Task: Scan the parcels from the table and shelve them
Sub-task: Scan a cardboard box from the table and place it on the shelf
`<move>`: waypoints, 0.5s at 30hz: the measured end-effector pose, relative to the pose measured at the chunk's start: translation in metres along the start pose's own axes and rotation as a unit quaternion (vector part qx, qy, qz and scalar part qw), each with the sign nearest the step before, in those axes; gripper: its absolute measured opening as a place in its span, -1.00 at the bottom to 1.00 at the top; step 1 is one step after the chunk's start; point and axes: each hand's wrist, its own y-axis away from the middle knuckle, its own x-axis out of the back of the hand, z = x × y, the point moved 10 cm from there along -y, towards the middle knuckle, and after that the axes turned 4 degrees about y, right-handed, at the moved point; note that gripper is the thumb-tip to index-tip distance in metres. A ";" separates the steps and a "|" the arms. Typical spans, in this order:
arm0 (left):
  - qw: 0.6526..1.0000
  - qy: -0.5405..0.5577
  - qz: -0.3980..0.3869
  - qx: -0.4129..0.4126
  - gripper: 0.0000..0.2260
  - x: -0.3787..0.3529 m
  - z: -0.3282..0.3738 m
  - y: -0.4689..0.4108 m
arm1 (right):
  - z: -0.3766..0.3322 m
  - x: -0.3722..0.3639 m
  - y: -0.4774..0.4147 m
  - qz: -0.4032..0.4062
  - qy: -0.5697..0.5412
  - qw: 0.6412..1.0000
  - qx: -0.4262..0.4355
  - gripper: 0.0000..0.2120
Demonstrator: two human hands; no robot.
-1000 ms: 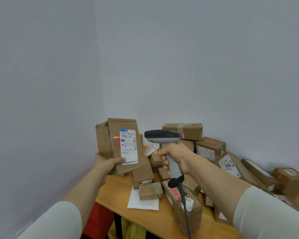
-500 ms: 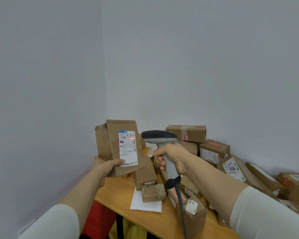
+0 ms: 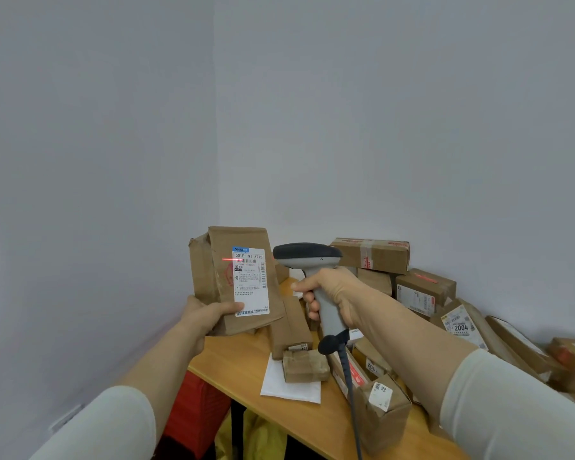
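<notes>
My left hand [image 3: 210, 315] grips a brown cardboard parcel [image 3: 223, 277] by its lower edge and holds it upright above the table's left end, its white shipping label [image 3: 250, 281] facing me. My right hand [image 3: 334, 293] grips the grey handle of a barcode scanner [image 3: 307, 257], whose dark head points left at the parcel. A thin red scan line lies across the top of the label, near its barcode. A dark cable hangs from the scanner's handle.
A wooden table [image 3: 246, 373] carries a pile of several taped cardboard parcels [image 3: 422, 290] toward the right. A white envelope [image 3: 289, 385] lies near the table's front under a small parcel. Grey walls meet in a corner behind. Red and yellow items sit under the table.
The red scan line has shifted from the parcel's bare cardboard onto the label's top. Both hands with parcel and scanner stay almost in place.
</notes>
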 end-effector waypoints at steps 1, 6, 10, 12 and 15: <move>1.000 0.001 -0.002 0.002 -0.31 0.002 0.000 0.000 | 0.000 -0.002 0.000 -0.001 0.005 1.000 -0.001 -0.86; 0.999 0.009 -0.032 0.006 -0.66 0.005 -0.001 0.009 | 0.002 -0.016 -0.002 -0.001 -0.001 1.000 -0.007 -0.84; 0.999 0.033 -0.041 -0.004 -0.73 0.011 -0.001 0.018 | 0.005 -0.032 -0.002 -0.002 -0.010 1.000 -0.016 -0.82; 0.998 0.048 -0.049 0.000 -0.73 0.014 -0.004 0.022 | 0.012 -0.041 -0.001 -0.009 -0.019 0.999 -0.028 -0.82; 0.995 0.059 -0.076 0.011 -0.74 0.021 -0.009 0.030 | 0.019 -0.049 0.003 -0.015 -0.052 0.998 -0.021 -0.83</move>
